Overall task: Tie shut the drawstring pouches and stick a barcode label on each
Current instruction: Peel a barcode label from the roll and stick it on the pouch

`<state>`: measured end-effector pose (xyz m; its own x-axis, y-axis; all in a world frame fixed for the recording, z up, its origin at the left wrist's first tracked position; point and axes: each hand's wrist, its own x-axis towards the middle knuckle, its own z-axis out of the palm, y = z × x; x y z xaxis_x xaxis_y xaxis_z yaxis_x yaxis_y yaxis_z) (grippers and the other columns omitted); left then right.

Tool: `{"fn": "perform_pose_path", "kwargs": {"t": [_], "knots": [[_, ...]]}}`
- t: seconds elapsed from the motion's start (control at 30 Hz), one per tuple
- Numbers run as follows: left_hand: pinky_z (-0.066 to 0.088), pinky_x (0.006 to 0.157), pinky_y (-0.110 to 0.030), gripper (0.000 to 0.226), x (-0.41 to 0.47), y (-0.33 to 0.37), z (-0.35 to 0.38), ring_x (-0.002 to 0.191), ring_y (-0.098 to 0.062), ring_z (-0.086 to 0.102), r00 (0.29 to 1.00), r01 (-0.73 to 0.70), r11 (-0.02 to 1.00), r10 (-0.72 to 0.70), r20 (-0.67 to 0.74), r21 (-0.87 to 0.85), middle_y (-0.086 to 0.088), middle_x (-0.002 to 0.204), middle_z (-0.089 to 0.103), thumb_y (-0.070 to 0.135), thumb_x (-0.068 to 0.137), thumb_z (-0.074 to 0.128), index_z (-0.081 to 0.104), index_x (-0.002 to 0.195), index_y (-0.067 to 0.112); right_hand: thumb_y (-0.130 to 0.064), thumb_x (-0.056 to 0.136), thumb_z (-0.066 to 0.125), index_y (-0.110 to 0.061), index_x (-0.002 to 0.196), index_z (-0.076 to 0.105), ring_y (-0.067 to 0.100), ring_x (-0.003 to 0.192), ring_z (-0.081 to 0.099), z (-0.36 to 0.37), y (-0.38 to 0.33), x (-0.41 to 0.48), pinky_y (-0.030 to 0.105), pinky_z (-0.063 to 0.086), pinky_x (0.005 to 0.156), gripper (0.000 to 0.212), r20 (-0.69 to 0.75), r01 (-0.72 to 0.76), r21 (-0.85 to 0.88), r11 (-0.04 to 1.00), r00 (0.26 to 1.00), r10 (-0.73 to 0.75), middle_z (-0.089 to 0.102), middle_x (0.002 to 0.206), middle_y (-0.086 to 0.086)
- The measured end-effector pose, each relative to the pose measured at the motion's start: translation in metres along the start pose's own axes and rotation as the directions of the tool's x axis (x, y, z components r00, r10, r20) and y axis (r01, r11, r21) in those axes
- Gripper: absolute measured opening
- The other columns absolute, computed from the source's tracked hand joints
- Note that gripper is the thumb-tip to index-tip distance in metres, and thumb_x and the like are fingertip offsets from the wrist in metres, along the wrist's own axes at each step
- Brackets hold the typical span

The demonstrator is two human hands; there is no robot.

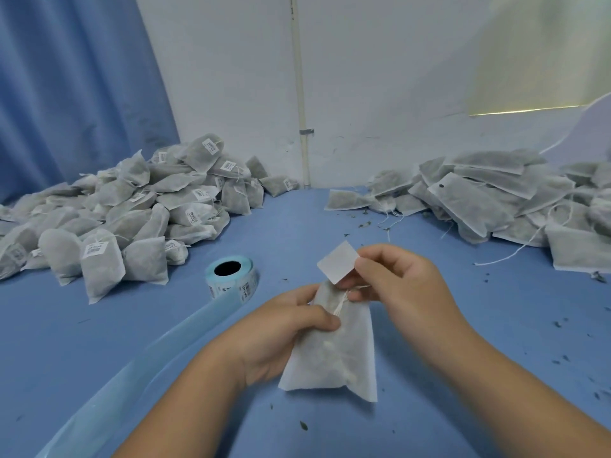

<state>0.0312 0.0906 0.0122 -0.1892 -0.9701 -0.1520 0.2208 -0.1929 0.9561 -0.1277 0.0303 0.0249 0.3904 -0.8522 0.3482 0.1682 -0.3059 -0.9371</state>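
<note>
A white mesh drawstring pouch (pixel 337 355) filled with dark herbs stands in front of me above the blue table (pixel 297 233). My left hand (pixel 284 332) grips its neck, thumb across the gathered top where the string is knotted. Just above the knot, my right hand (pixel 393 279) pinches a small white label (pixel 338 262), blank side toward me. A roll of barcode labels (pixel 233 279) on pale blue backing lies to the left of the hands.
A heap of tied, labelled pouches (pixel 115 219) fills the back left. A heap of flat pouches without labels (pixel 502 200) lies at the back right, strings trailing. A strip of empty backing paper (pixel 132 365) runs toward me. Herb crumbs dot the table.
</note>
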Motion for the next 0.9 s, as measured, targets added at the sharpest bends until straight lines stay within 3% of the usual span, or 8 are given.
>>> {"fn": "perform_pose_path", "kwargs": {"t": [0.1, 0.23, 0.37, 0.53, 0.7, 0.9], "knots": [[0.053, 0.063, -0.029, 0.029, -0.003, 0.002, -0.001, 0.075, -0.022, 0.066, 0.999, 0.025, 0.999, -0.025, 0.032, -0.021, -0.011, 0.088, 0.066, 0.004, 0.076, 0.055, 0.067, 0.103, 0.005, -0.008, 0.088, 0.058, -0.022, 0.077, 0.070, 0.010, 0.072, 0.068, 0.002, 0.003, -0.004, 0.021, 0.054, 0.068, 0.021, -0.032, 0.130, -0.173, 0.976, 0.990, -0.137, 0.073, 0.074, -0.004], [0.052, 0.061, -0.026, 0.029, -0.005, 0.003, -0.003, 0.072, -0.018, 0.066, 0.997, 0.046, 0.997, -0.042, 0.061, -0.059, -0.009, 0.085, 0.068, 0.010, 0.078, 0.055, 0.070, 0.102, 0.005, -0.011, 0.089, 0.059, -0.033, 0.082, 0.067, 0.005, 0.074, 0.065, 0.002, 0.004, -0.008, 0.016, 0.050, 0.061, 0.025, 0.034, 0.302, -0.352, 0.886, 0.950, -0.310, 0.069, 0.079, -0.015], [0.046, 0.073, -0.031, 0.027, -0.008, 0.004, -0.007, 0.079, -0.019, 0.066, 0.996, 0.063, 0.998, -0.061, 0.068, -0.028, -0.005, 0.089, 0.070, 0.017, 0.079, 0.055, 0.078, 0.093, 0.017, -0.012, 0.085, 0.055, -0.021, 0.092, 0.072, 0.005, 0.080, 0.061, -0.002, 0.006, -0.010, 0.020, 0.048, 0.067, 0.020, 0.167, 0.457, -0.512, 0.727, 0.883, -0.438, 0.066, 0.084, -0.015], [0.048, 0.082, -0.032, 0.027, -0.008, 0.005, -0.010, 0.083, -0.019, 0.067, 0.991, 0.099, 0.986, -0.085, 0.106, -0.132, -0.008, 0.095, 0.069, 0.015, 0.080, 0.055, 0.077, 0.095, 0.012, -0.003, 0.085, 0.058, -0.013, 0.093, 0.074, 0.008, 0.081, 0.061, -0.009, 0.005, -0.010, 0.017, 0.046, 0.069, 0.020, 0.310, 0.550, -0.506, 0.664, 0.835, -0.454, 0.068, 0.090, -0.006], [0.047, 0.086, -0.033, 0.025, -0.010, 0.006, -0.010, 0.084, -0.020, 0.067, 0.994, 0.091, 0.986, -0.080, 0.078, -0.141, -0.009, 0.096, 0.069, 0.017, 0.071, 0.067, 0.078, 0.093, 0.011, -0.003, 0.084, 0.057, -0.014, 0.090, 0.074, 0.008, 0.085, 0.065, -0.010, 0.002, -0.012, 0.027, 0.050, 0.073, 0.021, 0.392, 0.563, -0.485, 0.670, 0.824, -0.409, 0.070, 0.089, -0.009], [0.048, 0.072, -0.028, 0.030, -0.010, 0.007, -0.011, 0.079, -0.019, 0.062, 0.995, 0.087, 0.991, -0.082, 0.059, -0.103, -0.010, 0.095, 0.063, 0.014, 0.065, 0.065, 0.072, 0.094, 0.009, -0.001, 0.084, 0.061, -0.015, 0.089, 0.076, 0.002, 0.087, 0.065, -0.013, 0.000, -0.012, 0.023, 0.050, 0.077, 0.021, 0.400, 0.527, -0.490, 0.695, 0.844, -0.358, 0.072, 0.090, -0.011]]}}
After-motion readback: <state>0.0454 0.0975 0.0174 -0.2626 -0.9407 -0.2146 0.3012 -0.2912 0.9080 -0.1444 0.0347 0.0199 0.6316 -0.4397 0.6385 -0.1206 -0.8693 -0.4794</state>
